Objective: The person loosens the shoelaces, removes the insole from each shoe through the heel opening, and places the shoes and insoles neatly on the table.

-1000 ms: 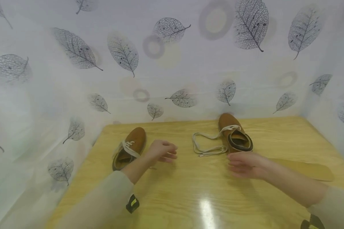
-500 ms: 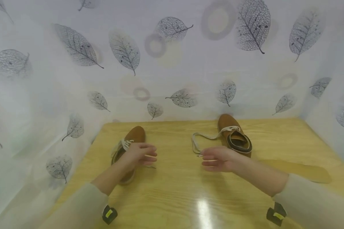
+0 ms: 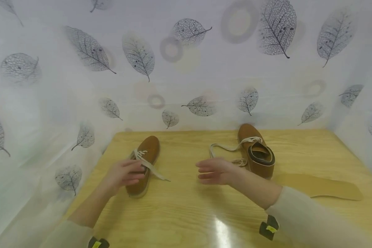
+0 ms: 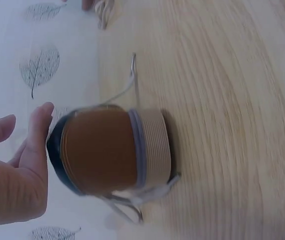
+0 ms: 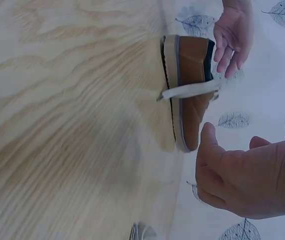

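A brown lace-up shoe (image 3: 151, 148) stands on the left of the table, its pale lace (image 3: 155, 171) trailing toward the middle. Over its opening, in the head view, is my left hand (image 3: 124, 175), fingers loosely bent and holding nothing. The left wrist view shows this hand beside the top edge of the shoe's heel (image 4: 102, 150). My right hand (image 3: 216, 171) hovers over the middle of the table with relaxed fingers and nothing in them. Behind and to its right stands a matching shoe (image 3: 249, 133), whose long lace (image 3: 224, 148) lies looped to the left, partly hidden by that hand.
A flat tan insole-shaped piece (image 3: 325, 186) lies at the right of the wooden table (image 3: 179, 213). White cloth (image 3: 204, 69) printed with leaves hangs behind the table and along both sides.
Both hands have moved left. My left hand has gone from the right of the left shoe to over its opening. My right hand has left the right shoe's heel for the table's middle.
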Motion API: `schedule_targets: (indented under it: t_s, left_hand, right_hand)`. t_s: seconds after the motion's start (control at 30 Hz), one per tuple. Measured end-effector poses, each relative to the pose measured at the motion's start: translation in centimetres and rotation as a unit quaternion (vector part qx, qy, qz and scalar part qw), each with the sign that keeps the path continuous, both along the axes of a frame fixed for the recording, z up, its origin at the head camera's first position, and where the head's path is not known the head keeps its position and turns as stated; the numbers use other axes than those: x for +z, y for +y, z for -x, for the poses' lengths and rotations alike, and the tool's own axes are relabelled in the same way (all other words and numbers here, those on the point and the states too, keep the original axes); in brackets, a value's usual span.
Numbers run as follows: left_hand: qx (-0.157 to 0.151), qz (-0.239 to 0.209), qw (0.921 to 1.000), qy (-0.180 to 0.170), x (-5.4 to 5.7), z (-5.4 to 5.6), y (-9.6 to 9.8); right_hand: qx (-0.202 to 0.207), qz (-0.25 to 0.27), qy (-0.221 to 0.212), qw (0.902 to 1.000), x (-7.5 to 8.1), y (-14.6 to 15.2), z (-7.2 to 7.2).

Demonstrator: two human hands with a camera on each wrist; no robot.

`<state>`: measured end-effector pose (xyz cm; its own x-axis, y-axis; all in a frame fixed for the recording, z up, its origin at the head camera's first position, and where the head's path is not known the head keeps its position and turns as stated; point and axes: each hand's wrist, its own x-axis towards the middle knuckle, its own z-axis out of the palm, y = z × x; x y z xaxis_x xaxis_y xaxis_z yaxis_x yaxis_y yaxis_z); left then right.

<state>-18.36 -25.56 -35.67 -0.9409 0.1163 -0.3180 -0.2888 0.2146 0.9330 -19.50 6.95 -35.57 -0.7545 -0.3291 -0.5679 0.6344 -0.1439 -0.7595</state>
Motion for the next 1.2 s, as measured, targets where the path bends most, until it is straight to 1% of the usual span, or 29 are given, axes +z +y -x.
schedule_targets:
  t_s: [0.23, 0.3, 0.4, 0.53, 0.63, 0.77, 0.9, 0.97, 1.03, 1.13, 1.2]
  left_hand:
    - [0.054, -0.002, 0.9984, 0.019, -0.3, -0.5, -2.9]
    - [0.065, -0.008, 0.9976, 0.021, -0.5, -0.7, -3.6]
    - [0.072, -0.002, 0.9972, 0.021, -0.6, -0.5, -4.6]
    - [0.065, 0.039, 0.9969, 0.022, -0.8, 0.0, -5.7]
    - [0.047, 0.062, 0.9969, 0.014, -1.0, 0.4, -6.2]
    - [0.032, 0.059, 0.9978, -0.004, -1.6, 0.9, -6.2]
    - [0.041, 0.051, 0.9978, -0.012, -2.1, 1.5, -6.3]
    - [0.039, 0.056, 0.9976, -0.016, -2.4, 1.6, -6.2]
    - [0.034, 0.064, 0.9972, -0.017, -2.7, 1.7, -6.0]
    - [0.028, 0.067, 0.9973, -0.013, -3.1, 1.8, -5.6]
    - [0.027, 0.065, 0.9975, -0.012, -3.3, 1.8, -5.4]
  right_hand:
    - [0.027, -0.004, -0.015, 0.9995, -1.0, -3.5, 0.7]
    - [0.021, -0.006, -0.024, 0.9995, -1.5, -4.4, 0.9]
    - [0.016, -0.012, -0.033, 0.9992, -2.0, -5.7, 1.3]
    - [0.033, -0.001, -0.039, 0.9987, -2.5, -7.4, 1.5]
    - [0.037, 0.012, -0.046, 0.9982, -2.5, -8.9, 1.4]
    - [0.032, 0.017, -0.052, 0.998, -2.4, -11.3, 1.0]
    - [0.025, 0.025, -0.052, 0.998, -2.5, -13.8, 0.4]
    - [0.021, 0.043, -0.056, 0.9973, -2.6, -14.8, 0.1]
    - [0.022, 0.053, -0.041, 0.9976, -3.1, -15.8, -0.1]
    - [0.02, 0.061, -0.003, 0.9979, -4.1, -16.6, -0.5]
    - [0.017, 0.056, 0.024, 0.998, -4.7, -17.0, -0.6]
